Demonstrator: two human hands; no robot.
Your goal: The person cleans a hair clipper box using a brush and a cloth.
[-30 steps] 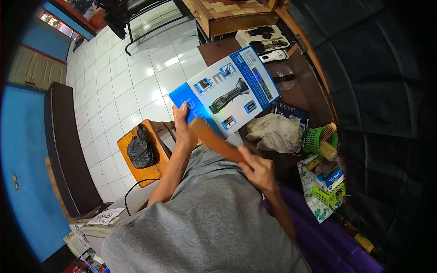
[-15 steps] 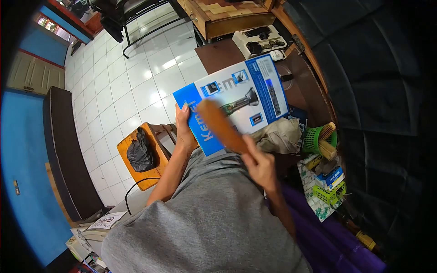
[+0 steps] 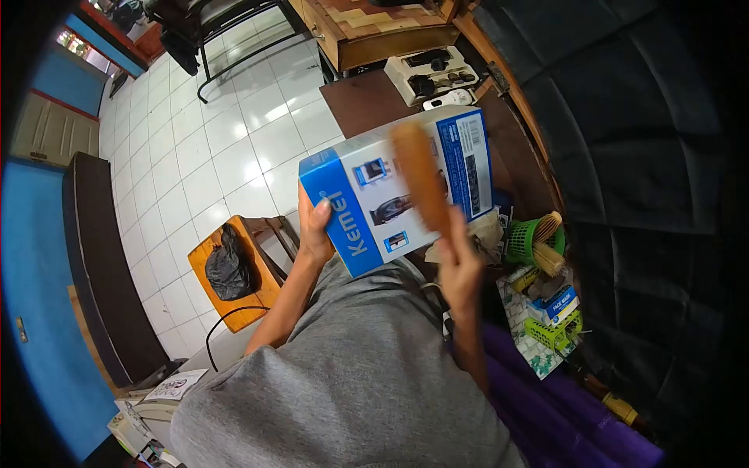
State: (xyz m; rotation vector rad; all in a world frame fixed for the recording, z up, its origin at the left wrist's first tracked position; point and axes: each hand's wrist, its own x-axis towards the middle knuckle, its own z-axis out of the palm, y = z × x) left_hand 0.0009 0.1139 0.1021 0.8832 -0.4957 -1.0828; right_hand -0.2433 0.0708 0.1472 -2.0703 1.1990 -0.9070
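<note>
My left hand point(image 3: 315, 222) grips the left end of a blue and white Kemei box point(image 3: 363, 209), thumb on its front and fingers behind. The box is tilted above my lap and shows a picture of a hair clipper. In my right hand point(image 3: 459, 269) is a brown wooden brush point(image 3: 424, 179), held by its handle and smeared by motion. Its flat back faces me and overlaps the middle of the box front; the bristle side is hidden.
Behind the box, a brown table point(image 3: 359, 101) bears a white tray point(image 3: 406, 80) of black parts. A beige cloth point(image 3: 485, 238) and a green basket point(image 3: 521, 242) with bundled sticks stand right. To the left, a black plastic bag point(image 3: 228, 267) lies on a wooden stool point(image 3: 269, 292).
The brush has swept right and up across the box front, turning more upright. The box has tilted, so its top side now shows more. The view has shifted slightly.
</note>
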